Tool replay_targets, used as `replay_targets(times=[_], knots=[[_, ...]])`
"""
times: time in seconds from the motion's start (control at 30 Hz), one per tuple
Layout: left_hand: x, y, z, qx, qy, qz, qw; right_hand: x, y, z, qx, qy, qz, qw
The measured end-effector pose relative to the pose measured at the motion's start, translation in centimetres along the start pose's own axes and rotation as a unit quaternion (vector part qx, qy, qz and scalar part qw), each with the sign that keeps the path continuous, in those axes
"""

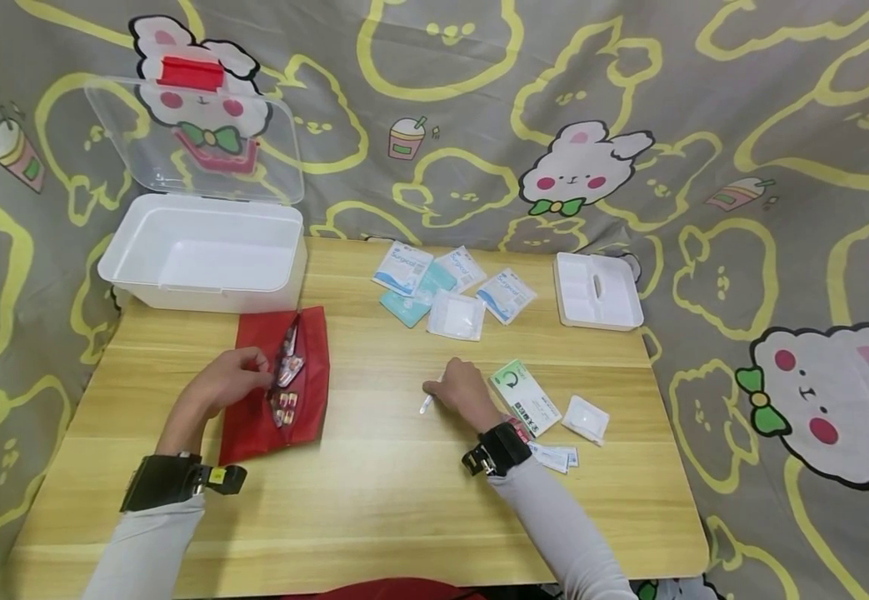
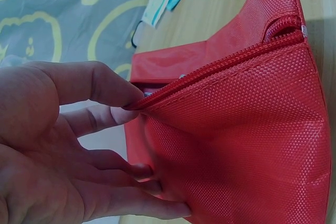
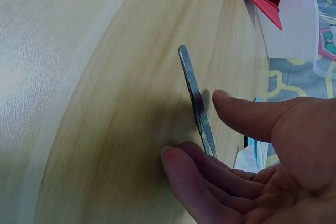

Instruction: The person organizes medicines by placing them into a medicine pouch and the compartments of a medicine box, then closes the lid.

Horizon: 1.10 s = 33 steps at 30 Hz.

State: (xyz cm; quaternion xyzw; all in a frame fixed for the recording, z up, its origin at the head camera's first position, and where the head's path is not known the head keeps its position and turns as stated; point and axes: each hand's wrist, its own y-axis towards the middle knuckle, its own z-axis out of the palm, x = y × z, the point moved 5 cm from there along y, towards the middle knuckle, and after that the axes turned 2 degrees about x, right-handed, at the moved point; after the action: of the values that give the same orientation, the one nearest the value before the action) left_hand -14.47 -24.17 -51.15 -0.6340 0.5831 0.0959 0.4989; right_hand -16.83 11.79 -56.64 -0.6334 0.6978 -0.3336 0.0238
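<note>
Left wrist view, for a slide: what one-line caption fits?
Left hand pinching the zippered edge of an open red pouch, with a wood-grain table and patterned cloth beyond.

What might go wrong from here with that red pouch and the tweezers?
1. The left hand pinches the red pouch by its edge, so that edge might slip free and the opening sag closed.
2. The small items showing in the opening could spill out if the pouch tips.
3. The right hand's thumb looks apart from the metal tweezers, so they may be fumbled or dropped if lifted.
</note>
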Motion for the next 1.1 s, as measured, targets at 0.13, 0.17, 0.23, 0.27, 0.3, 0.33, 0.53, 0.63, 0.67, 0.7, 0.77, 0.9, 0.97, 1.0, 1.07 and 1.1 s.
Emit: replay_targets(times=[0.13,0.17,0.23,0.27,0.3,0.33,0.53,0.63,0.67,0.7,0.77,0.9,0.97,1.0,1.07,1.1], knots=[[0.11,0.03,0.01,0.002,0.002,-0.001,1.0000,-0.10,0.17,0.01,-0.008,-0.010,-0.007,0.9999],[0.13,0.03,0.02,0.002,0.003,-0.002,1.0000,-0.13,0.21,0.00,-0.009,-0.012,-0.007,0.9999],[0.15,0.03,0.02,0.003,0.003,-0.002,1.0000,-0.16,0.24,-0.07,-0.009,-0.015,-0.005,0.9998],[0.15,0.03,0.02,0.002,0.003,-0.002,1.0000,-0.15,0.23,-0.09,-0.005,-0.014,-0.003,0.9999],[0.16,0.03,0.01,0.002,0.003,-0.002,1.0000,-0.13,0.23,-0.14,-0.003,-0.014,-0.001,0.9999],[0.16,0.02,0.01,0.002,0.003,-0.002,1.0000,-0.08,0.21,-0.18,0.001,-0.014,0.000,0.9999],[0.26,0.08,0.12,0.003,-0.001,0.000,1.0000,0.24,0.07,-0.33,0.021,-0.013,0.013,0.9996],[0.29,0.09,0.14,0.003,-0.002,0.001,1.0000,0.37,-0.02,-0.38,0.023,-0.008,0.017,0.9996],[0.28,0.09,0.13,0.003,-0.003,0.002,1.0000,0.39,-0.04,-0.40,0.023,-0.006,0.017,0.9996],[0.27,0.10,0.12,0.003,-0.003,0.003,1.0000,0.41,-0.07,-0.40,0.023,-0.003,0.018,0.9996],[0.23,0.13,0.10,0.002,-0.003,0.007,1.0000,0.40,-0.09,-0.38,0.022,0.000,0.019,0.9996],[0.17,0.15,0.08,0.001,-0.003,0.011,0.9999,0.32,-0.04,-0.35,0.007,-0.006,0.017,0.9998],[0.16,0.15,0.07,0.000,-0.002,0.013,0.9999,0.30,0.00,-0.34,0.001,-0.010,0.015,0.9998],[0.15,0.15,0.07,-0.001,-0.001,0.014,0.9999,0.32,0.02,-0.34,-0.002,-0.011,0.014,0.9998],[0.14,0.13,0.06,-0.002,0.001,0.015,0.9999,0.35,0.04,-0.33,-0.003,-0.013,0.012,0.9998],[0.14,0.13,0.06,-0.003,0.001,0.015,0.9999,0.44,0.02,-0.34,-0.004,-0.012,0.007,0.9999]])
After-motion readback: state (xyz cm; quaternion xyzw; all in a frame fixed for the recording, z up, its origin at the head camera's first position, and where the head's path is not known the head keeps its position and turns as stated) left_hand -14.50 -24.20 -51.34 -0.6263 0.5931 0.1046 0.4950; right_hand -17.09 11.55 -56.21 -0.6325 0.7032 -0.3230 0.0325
